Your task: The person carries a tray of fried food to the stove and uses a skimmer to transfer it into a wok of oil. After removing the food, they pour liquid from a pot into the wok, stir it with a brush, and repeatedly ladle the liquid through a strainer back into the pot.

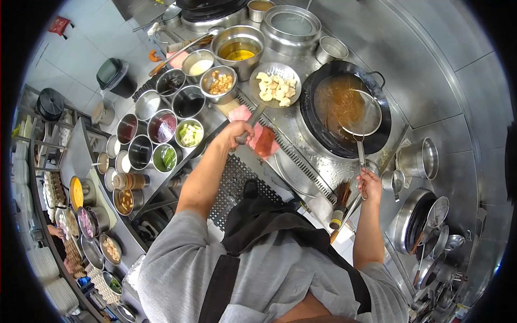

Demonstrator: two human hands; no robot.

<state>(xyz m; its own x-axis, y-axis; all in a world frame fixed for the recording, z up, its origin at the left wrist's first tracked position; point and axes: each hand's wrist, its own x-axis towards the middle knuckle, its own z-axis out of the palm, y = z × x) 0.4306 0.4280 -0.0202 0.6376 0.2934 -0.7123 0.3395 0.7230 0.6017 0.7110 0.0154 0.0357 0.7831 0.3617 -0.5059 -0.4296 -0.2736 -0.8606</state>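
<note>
My left hand [238, 133] is closed round the handle of a perforated ladle [277, 68]. Pale battered pieces [276, 88] lie in its bowl, held left of the wok. My right hand [368, 183] grips the handle of a round wire strainer [362, 113]. The strainer's mesh hangs over the right part of the black wok [383, 132], which holds brown, bubbling oil [336, 97]. Pink and red cloths [265, 142] lie just right of my left hand, on the stove edge.
Left of the ladle stand a steel bowl of browned bits [219, 82] and a pot of yellow oil [238, 52]. Metal pots of sauces and cut greens [189, 133] fill the left counter. A bamboo brush [340, 204] lies near my right hand. At the right is another wok [417, 220].
</note>
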